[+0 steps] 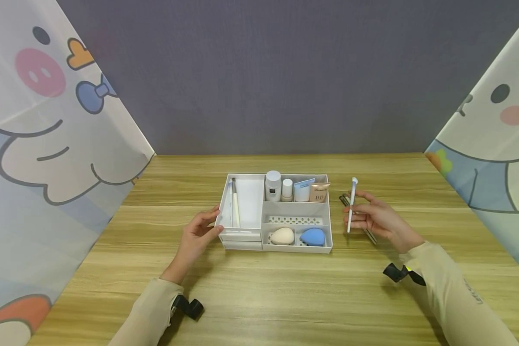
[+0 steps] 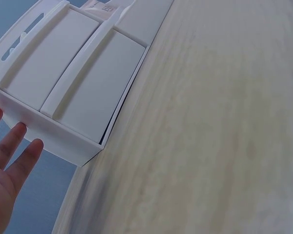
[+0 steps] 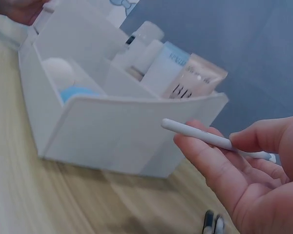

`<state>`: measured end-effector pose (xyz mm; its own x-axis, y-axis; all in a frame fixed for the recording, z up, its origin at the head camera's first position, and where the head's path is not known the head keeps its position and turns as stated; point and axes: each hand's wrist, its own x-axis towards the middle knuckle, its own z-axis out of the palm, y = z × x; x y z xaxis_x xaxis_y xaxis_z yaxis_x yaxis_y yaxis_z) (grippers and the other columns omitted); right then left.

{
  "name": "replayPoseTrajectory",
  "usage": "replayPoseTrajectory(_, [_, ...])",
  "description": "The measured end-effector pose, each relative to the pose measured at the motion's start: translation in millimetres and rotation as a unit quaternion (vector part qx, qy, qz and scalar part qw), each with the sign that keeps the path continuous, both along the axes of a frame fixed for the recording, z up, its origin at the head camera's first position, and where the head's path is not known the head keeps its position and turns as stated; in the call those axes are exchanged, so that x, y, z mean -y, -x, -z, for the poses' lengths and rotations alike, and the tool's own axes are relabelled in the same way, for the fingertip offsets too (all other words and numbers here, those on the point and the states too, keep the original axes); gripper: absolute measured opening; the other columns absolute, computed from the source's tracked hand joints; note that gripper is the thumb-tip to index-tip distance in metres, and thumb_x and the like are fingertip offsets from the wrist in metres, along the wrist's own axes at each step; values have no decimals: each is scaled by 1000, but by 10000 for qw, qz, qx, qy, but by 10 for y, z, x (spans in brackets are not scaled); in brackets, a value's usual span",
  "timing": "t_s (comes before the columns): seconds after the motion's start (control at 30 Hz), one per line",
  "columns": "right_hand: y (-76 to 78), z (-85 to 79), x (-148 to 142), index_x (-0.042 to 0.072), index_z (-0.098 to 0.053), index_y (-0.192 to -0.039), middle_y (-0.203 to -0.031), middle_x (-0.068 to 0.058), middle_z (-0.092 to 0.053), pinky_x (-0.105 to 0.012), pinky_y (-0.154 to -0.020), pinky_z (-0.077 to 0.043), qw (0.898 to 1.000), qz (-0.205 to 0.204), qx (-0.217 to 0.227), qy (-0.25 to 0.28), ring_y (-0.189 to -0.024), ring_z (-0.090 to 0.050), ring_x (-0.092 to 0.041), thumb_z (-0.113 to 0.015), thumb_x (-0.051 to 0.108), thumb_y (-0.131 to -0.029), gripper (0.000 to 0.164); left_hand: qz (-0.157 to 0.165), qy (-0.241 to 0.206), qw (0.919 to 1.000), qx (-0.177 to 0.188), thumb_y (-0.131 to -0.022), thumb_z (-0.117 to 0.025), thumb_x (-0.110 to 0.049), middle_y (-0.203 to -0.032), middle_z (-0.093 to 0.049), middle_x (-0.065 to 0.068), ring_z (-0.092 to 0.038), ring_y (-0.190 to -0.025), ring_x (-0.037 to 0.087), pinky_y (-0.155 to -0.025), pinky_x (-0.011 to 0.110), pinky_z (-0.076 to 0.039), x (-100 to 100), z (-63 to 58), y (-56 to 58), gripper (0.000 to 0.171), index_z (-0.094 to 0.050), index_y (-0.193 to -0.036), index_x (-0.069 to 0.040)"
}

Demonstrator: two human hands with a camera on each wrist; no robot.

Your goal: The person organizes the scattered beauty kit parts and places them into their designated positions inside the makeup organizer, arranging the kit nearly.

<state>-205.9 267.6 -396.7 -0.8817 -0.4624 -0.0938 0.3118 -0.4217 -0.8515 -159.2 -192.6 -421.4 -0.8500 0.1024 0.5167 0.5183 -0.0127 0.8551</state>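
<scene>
My right hand (image 1: 382, 221) pinches a slim white makeup brush (image 1: 351, 206) between thumb and fingers, its pale head pointing up in the head view. To the left stands a white cosmetics organizer (image 1: 296, 209); my left hand (image 1: 201, 228) touches its left side with fairly straight fingers, the fingertips (image 2: 20, 130) on the side wall. In its left compartment lie a cream-handled brush (image 1: 236, 206) and a thin, pale stick-like item (image 1: 231, 202). Several dark, slender brush-like sticks (image 1: 372, 236) lie on the table beneath my right hand, partly hidden by it.
The organizer's back row holds a white bottle (image 1: 273, 186), a smaller bottle (image 1: 287, 190), a blue-white tube (image 1: 302, 190) and a BB tube (image 1: 318, 192). In front sit a cream sponge (image 1: 283, 236) and a blue sponge (image 1: 313, 237). Behind the wooden table (image 1: 285, 298) rises a grey panel (image 1: 285, 77).
</scene>
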Motion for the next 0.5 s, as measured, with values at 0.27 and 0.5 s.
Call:
replayPoseTrajectory(0.27, [0, -152, 21, 12, -32, -130, -101, -21, -70, -39, -78, -61, 9986, -246, -361, 309, -89, -73, -33, -36, -9, -103, 34, -2, 12, 10000, 35, -82, -61, 24, -130, -63, -9, -63, -113, 6, -88, 21, -54, -4, 3, -4, 33, -54, -114, 20])
replayPoseTrajectory(0.5, [9, -312, 89, 12, -42, -131, -102, -22, -71, -40, -79, -60, 9966, -379, -595, 419, -89, -73, -33, -36, -11, -102, 37, 31, -20, 10000, 1, -82, -61, 24, -130, -63, -7, -62, -114, 7, -88, 21, -54, -3, -5, 0, 33, -54, -114, 21])
